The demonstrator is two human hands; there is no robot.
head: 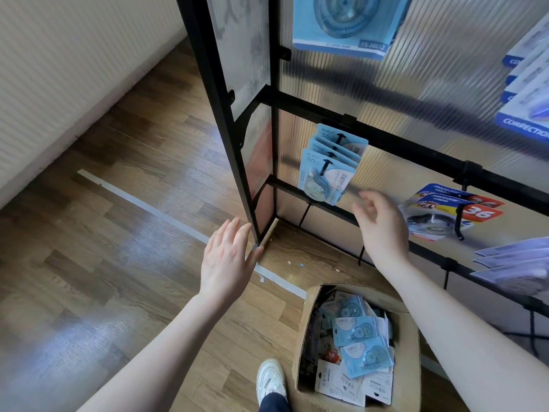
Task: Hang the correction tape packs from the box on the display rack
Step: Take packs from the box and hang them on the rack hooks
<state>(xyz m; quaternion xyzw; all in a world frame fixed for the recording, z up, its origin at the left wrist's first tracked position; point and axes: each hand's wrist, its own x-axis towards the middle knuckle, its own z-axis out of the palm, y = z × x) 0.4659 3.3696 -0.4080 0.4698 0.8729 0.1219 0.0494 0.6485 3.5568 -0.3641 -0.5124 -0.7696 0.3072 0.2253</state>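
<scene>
Both forearms reach forward from the bottom edge over a wood-plank floor (89,221) that carries a pale strip of tape (142,203) and meets a ribbed white wall (59,69) on the left. Largest in the room is the black-framed display rack (225,120) with ribbed translucent panels. At its foot sits one open cardboard box (411,367) holding a loose heap of correction tape packs (359,331), at least three light blue ones face up on top. One hook on the rack carries a bunch of four light blue packs (326,168); two red and yellow packs (439,215) hang further right. One white shoe (271,379) stands beside the box. The left hand (227,260) hangs flat with fingers straight near the rack's corner post, gripping nothing. The right hand (383,227) is spread loosely just right of the hung blue packs, also holding nothing
</scene>
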